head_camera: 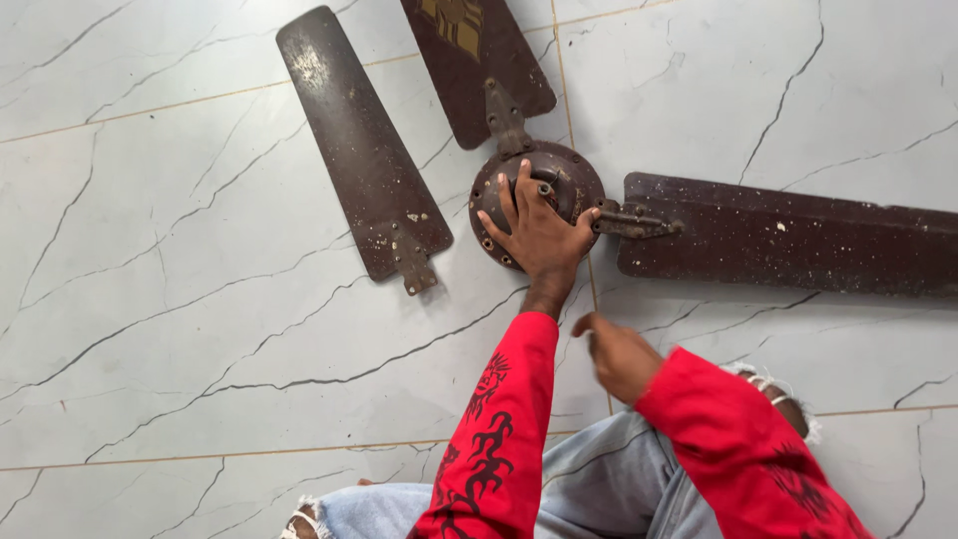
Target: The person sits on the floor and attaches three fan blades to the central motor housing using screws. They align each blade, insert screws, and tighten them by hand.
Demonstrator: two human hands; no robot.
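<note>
Bright, even daylight lit the scene; soft short shadows lay under the fan motor hub (539,200); the right hand (619,354) below it was motion-blurred.

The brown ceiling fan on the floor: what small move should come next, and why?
Probably bring the right hand to the bracket of the long brown blade. The left hand lies spread on the round brown motor hub, one loose brown blade lies apart, and the right hand hovers close by.

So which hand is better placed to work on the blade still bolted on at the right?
Probably the right hand: it hangs free near that blade's bracket, while the left hand is spread flat on the fan motor hub.
</note>
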